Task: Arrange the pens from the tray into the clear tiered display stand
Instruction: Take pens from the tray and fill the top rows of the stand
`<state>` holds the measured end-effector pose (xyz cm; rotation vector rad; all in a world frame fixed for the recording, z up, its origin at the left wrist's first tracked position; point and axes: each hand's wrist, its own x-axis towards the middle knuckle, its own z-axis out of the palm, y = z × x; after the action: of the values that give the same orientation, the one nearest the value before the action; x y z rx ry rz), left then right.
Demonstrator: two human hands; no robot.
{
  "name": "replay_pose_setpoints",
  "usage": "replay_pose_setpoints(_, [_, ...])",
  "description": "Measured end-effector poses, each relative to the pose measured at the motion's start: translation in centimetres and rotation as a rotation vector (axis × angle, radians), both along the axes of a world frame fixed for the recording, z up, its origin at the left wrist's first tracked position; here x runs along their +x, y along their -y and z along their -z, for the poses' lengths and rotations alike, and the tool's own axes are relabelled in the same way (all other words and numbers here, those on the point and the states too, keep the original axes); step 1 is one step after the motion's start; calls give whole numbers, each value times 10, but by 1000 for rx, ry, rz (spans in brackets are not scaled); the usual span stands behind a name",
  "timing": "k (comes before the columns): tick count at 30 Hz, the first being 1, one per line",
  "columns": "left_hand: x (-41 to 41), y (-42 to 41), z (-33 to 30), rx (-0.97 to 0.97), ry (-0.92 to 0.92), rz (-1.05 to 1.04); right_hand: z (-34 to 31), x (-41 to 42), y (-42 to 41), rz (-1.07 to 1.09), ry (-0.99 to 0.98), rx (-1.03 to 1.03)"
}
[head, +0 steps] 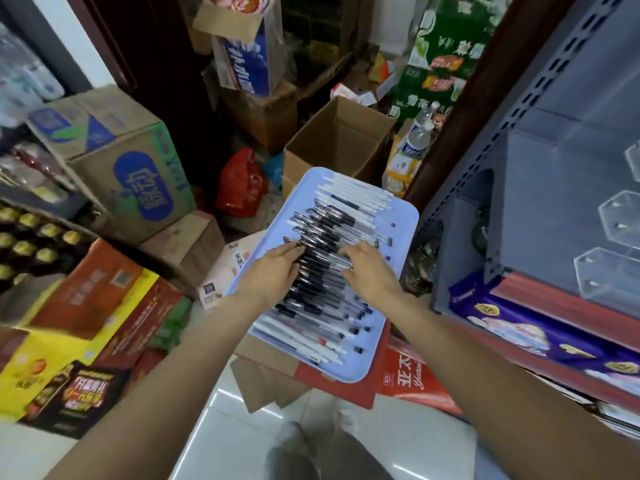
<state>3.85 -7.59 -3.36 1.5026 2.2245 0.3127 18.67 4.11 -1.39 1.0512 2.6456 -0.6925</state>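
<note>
A pale blue tray [401, 220] rests on cartons in front of me, filled with many pens [325, 233] lying side by side: white ones at the far and near ends, clear black-capped ones in the middle. My left hand [273, 271] lies on the left side of the black-capped pens, fingers stretched over them. On their right side my right hand [370, 268] rests with fingers curled on the pens. Neither hand has lifted a pen clear of the tray. The clear tiered display stand [620, 251] sits on the grey shelf at the right, its hexagonal cups looking empty.
An open cardboard box [339, 140] stands behind the tray. Stacked cartons [131, 168] crowd the left side and a red bag [239, 185] lies on the floor. The grey metal shelf upright [485, 188] rises at the right, with a purple snack box [540, 337] below the stand.
</note>
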Motion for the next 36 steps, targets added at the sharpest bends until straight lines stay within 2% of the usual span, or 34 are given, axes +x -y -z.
replay_pose_setpoints(6, [-9, -2, 10, 161, -88, -48, 1, -7, -7, -32, 18, 101])
replay_pose_setpoints(13, [-14, -19, -2, 62, -189, -108, 5, -6, -11, -32, 46, 87])
replay_pose_setpoints(19, [-30, -26, -7, -35, -58, -75, 3, -6, -12, -5, 61, 40])
replay_pose_setpoints(21, [-33, -23, -7, -10, 3, -77, 3, -5, -12, 9, 28, 29])
replay_pose_setpoints(24, [-31, -14, -14, 185, 282, -160, -2, 0, -13, 63, -57, 13])
replay_pose_setpoints(27, [-21, -7, -32, 370, 695, -375, -19, 6, -10, 166, -231, -72])
replay_pose_setpoints(30, [-7, -8, -47, 459, 1050, -619, -40, 13, 1, 243, -392, -136])
replay_pose_setpoints(33, [3, -16, -62, 437, 1238, -662, -57, 16, 10, 309, -499, -195])
replay_pose_setpoints(36, [15, -29, -80, 399, 1303, -516, -72, 19, 16, 348, -557, -221])
